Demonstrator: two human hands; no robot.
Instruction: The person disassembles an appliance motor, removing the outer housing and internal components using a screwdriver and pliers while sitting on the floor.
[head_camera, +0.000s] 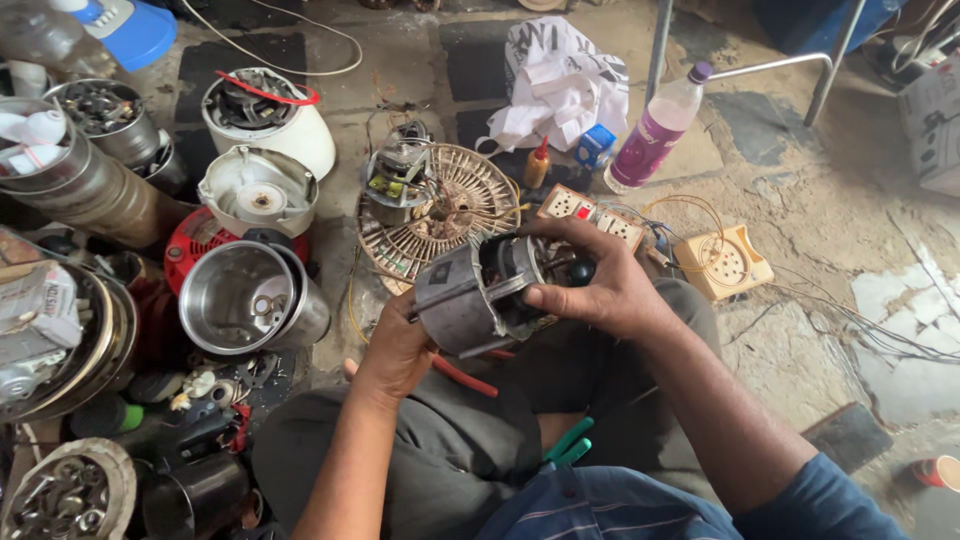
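Holding the motor above the lap, the left hand cradles its grey housing from below, fingers clamped around the underside and mostly hidden by the housing. The right hand grips the open end, fingers curled over the top edge and thumb pressed against the exposed core.

Progress, as judged from this view: the motor is out of any appliance body and free of cover at the open end, so removal appears complete; work on the internals appears to be in hand. No tool is held.

Below the right fingers, green-handled pliers lie on the lap. Under the left hand a red-handled tool lies on the floor. Beyond the fingers sit a fan grille, a white socket board and a yellow socket. Left of the left hand stands a steel jar.

The winding condition, the far end of the motor and any wire connections cannot be made out.
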